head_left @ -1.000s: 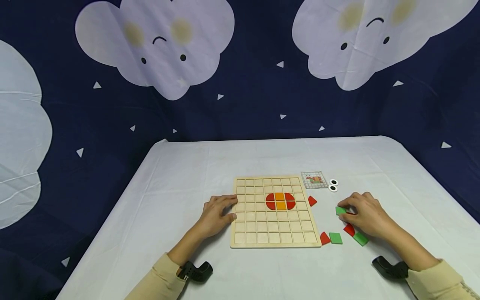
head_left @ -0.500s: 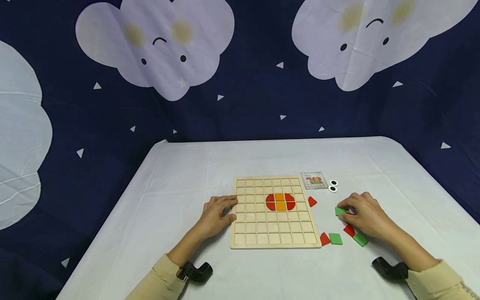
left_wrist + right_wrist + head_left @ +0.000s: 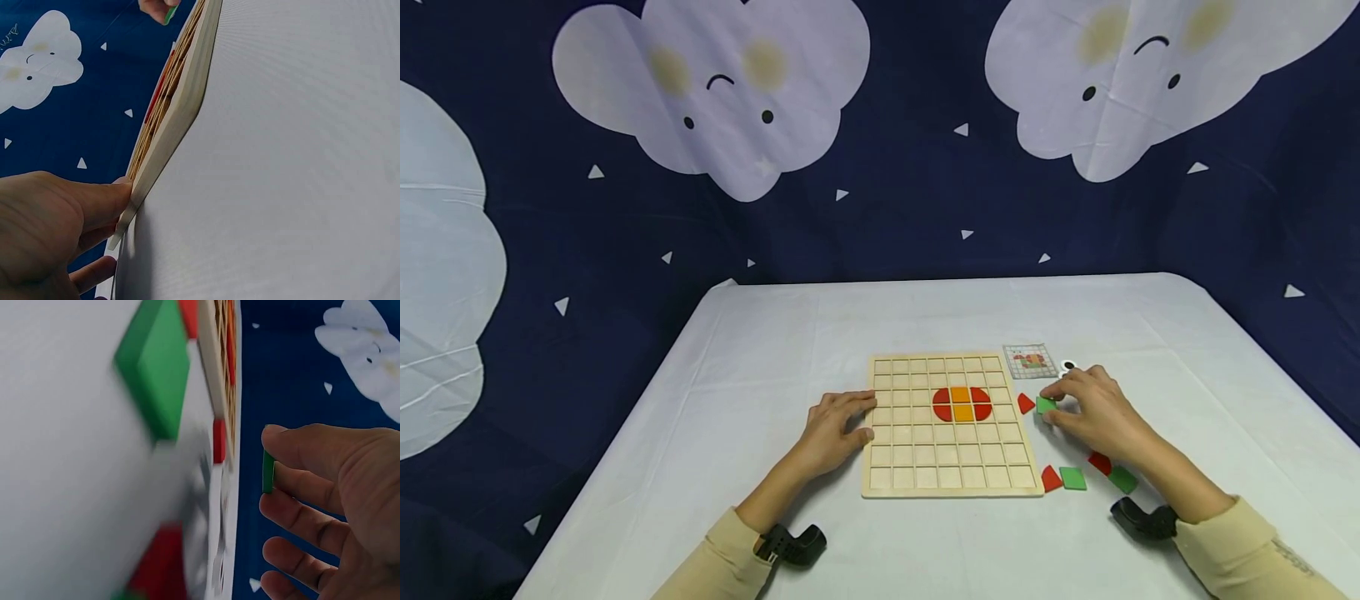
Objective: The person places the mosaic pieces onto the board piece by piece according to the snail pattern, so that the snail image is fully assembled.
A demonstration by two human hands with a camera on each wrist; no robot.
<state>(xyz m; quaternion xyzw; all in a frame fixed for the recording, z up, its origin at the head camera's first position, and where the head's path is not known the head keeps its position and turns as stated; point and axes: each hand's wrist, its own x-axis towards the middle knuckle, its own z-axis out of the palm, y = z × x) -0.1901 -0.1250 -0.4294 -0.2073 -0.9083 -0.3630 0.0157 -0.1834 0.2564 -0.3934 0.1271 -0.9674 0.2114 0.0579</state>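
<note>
A wooden grid board (image 3: 913, 479) lies on the table, with red quarter-round tiles (image 3: 942, 404) and orange square tiles (image 3: 961, 412) set side by side in its cells. My left hand (image 3: 833, 429) rests against the board's left edge; thumb and fingertips touch the rim, fingers loosely extended. Between thumb and fingertips, my right hand (image 3: 1097, 408) pinches a green square tile (image 3: 1045, 405), seen edge-on and raised above the table in the right wrist view (image 3: 268, 472). Just left of that tile, a red quarter-round tile (image 3: 1026, 403) lies beside the board.
A small printed pattern card (image 3: 1029, 362) lies behind the board's right corner, next to a partly hidden white disc (image 3: 1068, 365) with a black centre. Nearer lie red tiles (image 3: 1051, 478) and green square tiles (image 3: 1072, 478). White cloth covers the table (image 3: 790, 333).
My right hand has lifted the green tile and carried it left toward the board. It now partly covers the black-centred discs. The left hand stays in place.
</note>
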